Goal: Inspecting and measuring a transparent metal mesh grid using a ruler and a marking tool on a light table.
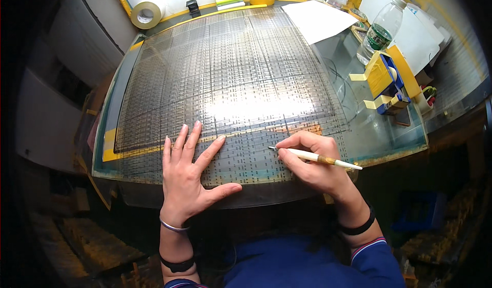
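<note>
Nearest, left hand (185,178): spread wide, palm down on the sheet (220,80), lower left of centre.
Right hand (320,178): pinching a pen-like tool (328,160), tip at the sheet, right of centre.
Sheet: dark-patterned, filling the middle.
Tape dispenser (392,75): right side.
Bottle (381,31): upper right.
Tape roll (138,19): upper left.

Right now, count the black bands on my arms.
2. One black band circles the left forearm, between the silver bracelet and sleeve; another black band circles the right forearm, behind the right hand holding a white-handled tool. Any under the sleeves would be hidden.
</note>
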`<state>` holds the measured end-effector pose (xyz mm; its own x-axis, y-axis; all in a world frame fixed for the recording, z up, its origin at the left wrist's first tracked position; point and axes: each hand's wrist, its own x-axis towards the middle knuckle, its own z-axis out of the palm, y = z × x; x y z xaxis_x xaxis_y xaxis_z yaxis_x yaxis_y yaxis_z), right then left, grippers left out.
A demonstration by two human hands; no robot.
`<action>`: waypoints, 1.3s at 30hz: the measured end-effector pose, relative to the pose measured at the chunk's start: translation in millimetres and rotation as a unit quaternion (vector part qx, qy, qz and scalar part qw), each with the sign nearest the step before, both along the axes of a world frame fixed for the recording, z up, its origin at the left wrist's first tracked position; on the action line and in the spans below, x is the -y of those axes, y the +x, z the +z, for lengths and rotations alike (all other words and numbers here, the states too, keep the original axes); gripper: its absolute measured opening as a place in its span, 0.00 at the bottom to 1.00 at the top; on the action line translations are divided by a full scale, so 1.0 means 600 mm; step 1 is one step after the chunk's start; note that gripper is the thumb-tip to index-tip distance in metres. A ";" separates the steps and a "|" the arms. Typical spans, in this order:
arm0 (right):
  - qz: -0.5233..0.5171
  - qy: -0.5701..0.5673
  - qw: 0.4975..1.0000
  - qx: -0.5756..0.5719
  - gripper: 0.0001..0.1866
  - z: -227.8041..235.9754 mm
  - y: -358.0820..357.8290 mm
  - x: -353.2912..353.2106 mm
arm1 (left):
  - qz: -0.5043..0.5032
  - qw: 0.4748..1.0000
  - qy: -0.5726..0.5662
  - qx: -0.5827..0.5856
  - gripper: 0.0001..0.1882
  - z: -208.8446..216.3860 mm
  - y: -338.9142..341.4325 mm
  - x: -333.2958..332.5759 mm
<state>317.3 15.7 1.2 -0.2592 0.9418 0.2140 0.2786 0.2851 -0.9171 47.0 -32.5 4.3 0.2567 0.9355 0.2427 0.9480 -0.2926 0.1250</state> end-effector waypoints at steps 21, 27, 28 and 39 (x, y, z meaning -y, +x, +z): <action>0.047 -0.007 0.999 0.005 0.06 0.007 0.007 -0.001 | 0.010 1.000 -0.008 0.002 0.49 -0.001 0.000 0.000; 0.056 -0.003 0.998 0.012 0.07 0.010 0.004 0.000 | 0.008 1.000 -0.004 0.002 0.50 -0.005 0.000 -0.001; 0.052 -0.002 0.999 0.009 0.07 0.008 0.004 0.000 | 0.008 1.000 -0.004 0.002 0.50 -0.005 0.000 -0.001; 0.025 -0.002 1.000 -0.001 0.07 0.008 -0.001 0.000 | 0.009 1.000 -0.003 -0.001 0.50 -0.004 0.001 -0.002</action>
<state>317.0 15.7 6.0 -0.3062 0.9281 0.2119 0.2615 0.2960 -0.9187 47.8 -31.3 1.9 0.2411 0.9412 0.2365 0.9532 -0.2755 0.1247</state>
